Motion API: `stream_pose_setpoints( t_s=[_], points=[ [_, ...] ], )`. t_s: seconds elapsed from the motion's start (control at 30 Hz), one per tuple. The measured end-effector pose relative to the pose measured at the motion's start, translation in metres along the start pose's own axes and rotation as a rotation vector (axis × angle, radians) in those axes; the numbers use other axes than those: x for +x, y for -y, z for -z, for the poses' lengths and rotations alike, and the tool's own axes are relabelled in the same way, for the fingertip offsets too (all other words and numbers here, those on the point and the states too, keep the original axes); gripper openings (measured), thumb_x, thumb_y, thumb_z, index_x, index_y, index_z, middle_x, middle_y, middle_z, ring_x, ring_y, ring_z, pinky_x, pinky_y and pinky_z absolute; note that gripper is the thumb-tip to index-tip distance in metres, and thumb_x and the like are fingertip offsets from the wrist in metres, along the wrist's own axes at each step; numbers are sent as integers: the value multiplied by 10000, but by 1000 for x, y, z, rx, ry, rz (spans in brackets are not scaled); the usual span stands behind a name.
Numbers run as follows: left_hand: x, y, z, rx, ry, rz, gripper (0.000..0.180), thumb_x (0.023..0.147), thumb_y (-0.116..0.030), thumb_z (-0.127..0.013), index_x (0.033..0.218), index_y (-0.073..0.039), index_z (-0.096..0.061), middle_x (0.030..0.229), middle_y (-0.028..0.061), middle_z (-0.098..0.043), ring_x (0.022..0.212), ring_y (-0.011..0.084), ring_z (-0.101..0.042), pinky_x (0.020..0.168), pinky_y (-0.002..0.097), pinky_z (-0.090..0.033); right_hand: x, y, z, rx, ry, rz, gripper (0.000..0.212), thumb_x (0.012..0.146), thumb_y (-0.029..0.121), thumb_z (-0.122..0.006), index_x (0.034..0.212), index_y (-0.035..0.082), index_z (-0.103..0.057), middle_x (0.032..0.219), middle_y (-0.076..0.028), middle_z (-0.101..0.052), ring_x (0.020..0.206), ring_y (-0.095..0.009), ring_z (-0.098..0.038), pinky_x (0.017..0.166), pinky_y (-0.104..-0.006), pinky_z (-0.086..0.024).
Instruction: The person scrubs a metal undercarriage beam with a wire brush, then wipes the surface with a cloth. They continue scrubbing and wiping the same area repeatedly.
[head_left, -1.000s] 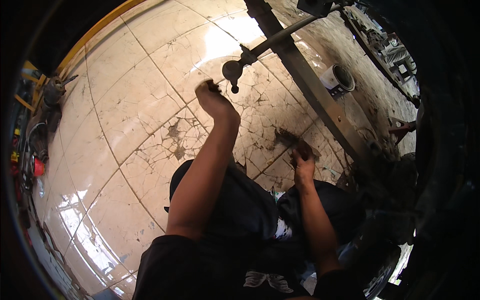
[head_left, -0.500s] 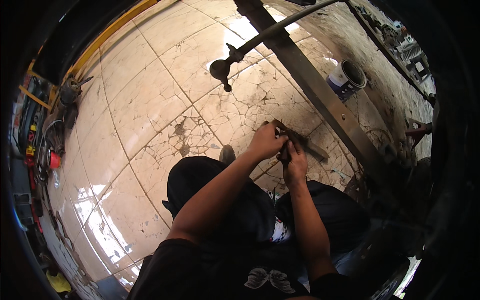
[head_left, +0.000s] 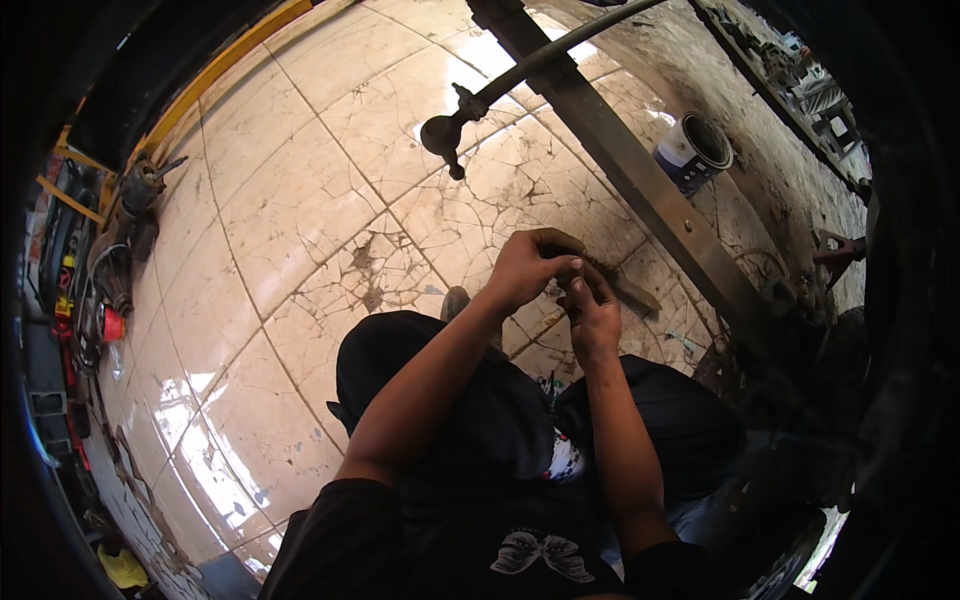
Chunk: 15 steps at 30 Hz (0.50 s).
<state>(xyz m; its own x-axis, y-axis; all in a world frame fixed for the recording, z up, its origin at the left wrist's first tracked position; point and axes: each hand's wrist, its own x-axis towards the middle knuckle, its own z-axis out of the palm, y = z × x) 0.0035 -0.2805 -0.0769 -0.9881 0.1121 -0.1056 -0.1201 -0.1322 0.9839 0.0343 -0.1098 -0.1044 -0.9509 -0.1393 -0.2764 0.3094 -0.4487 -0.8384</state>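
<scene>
One second ago the left hand (head_left: 522,272) was well apart from the other, near the metal rod (head_left: 440,134) with the round end; now it is beside the right hand (head_left: 597,322), and their fingers meet in front of the knees. So, in my judgement, the handling is now shared by both hands in one place. The grip of each hand is curled, but I cannot tell whether a small piece is held, because the fingers hide it. The dark flat bar (head_left: 638,297) lies on the tiled floor (head_left: 300,220), just beyond the right hand, near the metal beam (head_left: 640,185).
</scene>
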Motion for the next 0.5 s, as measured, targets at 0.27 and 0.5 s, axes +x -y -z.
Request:
stream_pose_setpoints(
  t_s=[0.27, 0.5],
  points=[
    [2, -10, -6, 382, -34, -64, 382, 872, -150, -813, 1226, -15, -760, 1101, 131, -796, 993, 209, -761, 869, 342, -588, -1, 1, -2, -132, -63, 118, 303, 1023, 152, -737, 1304, 42, -718, 1217, -54, -752, 1058, -156, -710, 870, -295, -566],
    [-1, -9, -5, 281, -28, -36, 319, 821, -151, -811, 1121, -41, -797, 1060, 154, -800, 959, 250, -783, 858, 358, -605, 2, -8, 7, -138, -56, 189, 286, 1030, 131, -725, 1299, 37, -713, 1209, -67, -747, 1053, -146, -698, 902, -299, -566]
  ],
)
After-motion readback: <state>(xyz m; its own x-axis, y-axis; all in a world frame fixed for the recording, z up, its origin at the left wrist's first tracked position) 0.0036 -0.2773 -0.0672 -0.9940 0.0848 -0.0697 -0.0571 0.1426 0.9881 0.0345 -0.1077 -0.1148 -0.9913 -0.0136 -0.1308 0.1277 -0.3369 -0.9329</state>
